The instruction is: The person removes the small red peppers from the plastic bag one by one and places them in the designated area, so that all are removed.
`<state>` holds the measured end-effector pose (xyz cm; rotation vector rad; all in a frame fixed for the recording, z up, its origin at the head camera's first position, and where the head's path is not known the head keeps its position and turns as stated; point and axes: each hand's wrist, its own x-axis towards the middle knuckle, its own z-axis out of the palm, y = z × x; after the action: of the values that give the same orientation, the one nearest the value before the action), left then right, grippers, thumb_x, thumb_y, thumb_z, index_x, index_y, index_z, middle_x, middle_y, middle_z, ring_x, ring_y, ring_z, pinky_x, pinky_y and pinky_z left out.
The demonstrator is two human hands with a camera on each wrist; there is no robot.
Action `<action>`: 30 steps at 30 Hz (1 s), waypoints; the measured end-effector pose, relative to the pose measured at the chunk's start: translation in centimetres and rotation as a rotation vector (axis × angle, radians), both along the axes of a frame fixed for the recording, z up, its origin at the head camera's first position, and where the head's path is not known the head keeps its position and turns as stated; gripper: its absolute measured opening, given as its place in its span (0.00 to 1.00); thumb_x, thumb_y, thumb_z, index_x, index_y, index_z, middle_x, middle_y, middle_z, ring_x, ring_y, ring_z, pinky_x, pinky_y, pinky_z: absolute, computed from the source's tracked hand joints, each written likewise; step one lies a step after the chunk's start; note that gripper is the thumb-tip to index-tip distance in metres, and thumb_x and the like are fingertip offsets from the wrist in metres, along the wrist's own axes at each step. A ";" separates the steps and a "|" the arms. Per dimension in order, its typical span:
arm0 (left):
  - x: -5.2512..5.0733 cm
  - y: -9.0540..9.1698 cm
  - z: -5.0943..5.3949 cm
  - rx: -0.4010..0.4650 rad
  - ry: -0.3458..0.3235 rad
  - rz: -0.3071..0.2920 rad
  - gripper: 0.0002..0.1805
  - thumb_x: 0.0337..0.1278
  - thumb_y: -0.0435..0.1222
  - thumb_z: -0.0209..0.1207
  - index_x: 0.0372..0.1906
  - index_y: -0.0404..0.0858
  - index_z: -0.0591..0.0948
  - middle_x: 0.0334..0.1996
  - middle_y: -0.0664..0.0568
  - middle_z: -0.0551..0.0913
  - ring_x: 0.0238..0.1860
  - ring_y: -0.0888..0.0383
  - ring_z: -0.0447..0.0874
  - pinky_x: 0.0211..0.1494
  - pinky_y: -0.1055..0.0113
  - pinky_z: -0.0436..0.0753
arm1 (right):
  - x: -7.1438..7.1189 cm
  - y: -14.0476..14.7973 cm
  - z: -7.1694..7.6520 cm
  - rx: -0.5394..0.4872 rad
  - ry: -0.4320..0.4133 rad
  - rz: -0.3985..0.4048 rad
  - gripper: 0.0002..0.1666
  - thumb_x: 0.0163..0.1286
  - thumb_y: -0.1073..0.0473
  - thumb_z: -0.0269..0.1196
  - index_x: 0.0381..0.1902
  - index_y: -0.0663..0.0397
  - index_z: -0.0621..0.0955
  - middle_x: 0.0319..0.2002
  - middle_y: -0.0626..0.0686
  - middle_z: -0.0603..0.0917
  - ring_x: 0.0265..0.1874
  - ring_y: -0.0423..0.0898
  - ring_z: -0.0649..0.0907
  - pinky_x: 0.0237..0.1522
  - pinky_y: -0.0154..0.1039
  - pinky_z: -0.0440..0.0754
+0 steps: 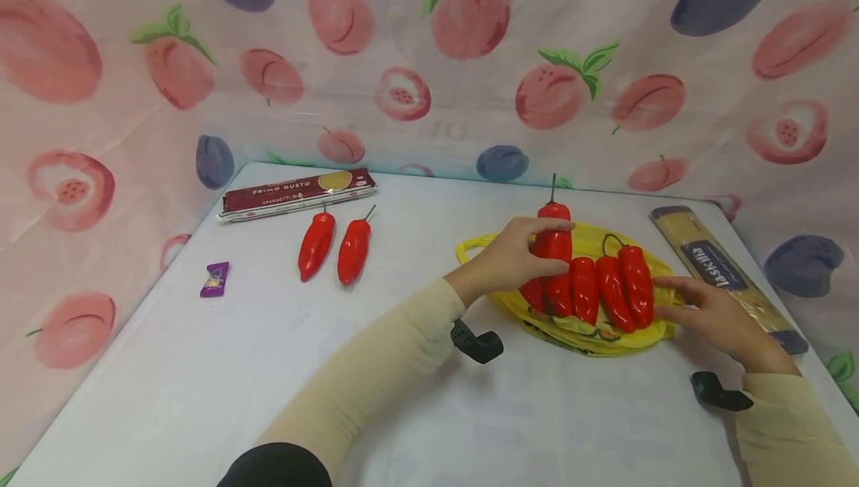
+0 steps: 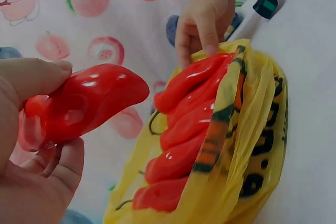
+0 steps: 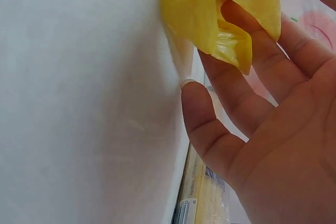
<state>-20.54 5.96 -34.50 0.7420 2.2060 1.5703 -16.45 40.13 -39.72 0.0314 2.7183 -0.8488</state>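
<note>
Red pepper [image 1: 553, 244] held stem-up above the yellow plastic bag [image 2: 258, 108].
I have its body in my left hand's [image 1: 506, 257] curled grip; my right hand [image 1: 718, 317], loosely open, touches the bag's edge.

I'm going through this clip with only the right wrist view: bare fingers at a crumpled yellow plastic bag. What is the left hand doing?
Observer: In the head view, the left hand grips a long, glossy red pepper, stem up.
Operator: What does the yellow plastic bag hold?
Observer: A row of similar glossy red peppers, side by side.
Operator: Any peppers away from it?
Observer: Yes, two loose red peppers lie on the white table, near a long, dark red spaghetti packet.
</note>
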 end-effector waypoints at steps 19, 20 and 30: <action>-1.2 -7.3 0.3 -0.157 -0.026 0.177 0.35 0.63 0.39 0.66 0.74 0.58 0.69 0.67 0.49 0.69 0.60 0.50 0.72 0.43 0.65 0.85 | -0.1 0.2 -0.1 0.006 -0.009 -0.015 0.50 0.68 0.36 0.63 0.72 0.68 0.64 0.69 0.77 0.60 0.63 0.80 0.59 0.52 0.78 0.66; -1.2 -7.7 0.3 -0.163 -0.035 0.186 0.35 0.63 0.39 0.66 0.74 0.58 0.69 0.66 0.50 0.70 0.60 0.50 0.72 0.44 0.64 0.85 | -0.1 0.2 -0.1 0.009 -0.009 -0.014 0.50 0.68 0.36 0.63 0.72 0.68 0.63 0.69 0.77 0.60 0.63 0.80 0.59 0.52 0.78 0.67; -1.6 -11.9 -0.8 -0.168 -0.139 0.303 0.35 0.62 0.40 0.67 0.73 0.60 0.70 0.62 0.50 0.71 0.60 0.49 0.70 0.51 0.50 0.84 | 0.0 0.0 0.0 0.002 -0.003 0.004 0.50 0.69 0.35 0.62 0.72 0.68 0.64 0.68 0.77 0.61 0.63 0.80 0.60 0.51 0.77 0.68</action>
<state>-22.12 -5.94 -35.33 0.2501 2.3919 1.4906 -16.45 40.11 -39.72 0.0278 2.7153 -0.8446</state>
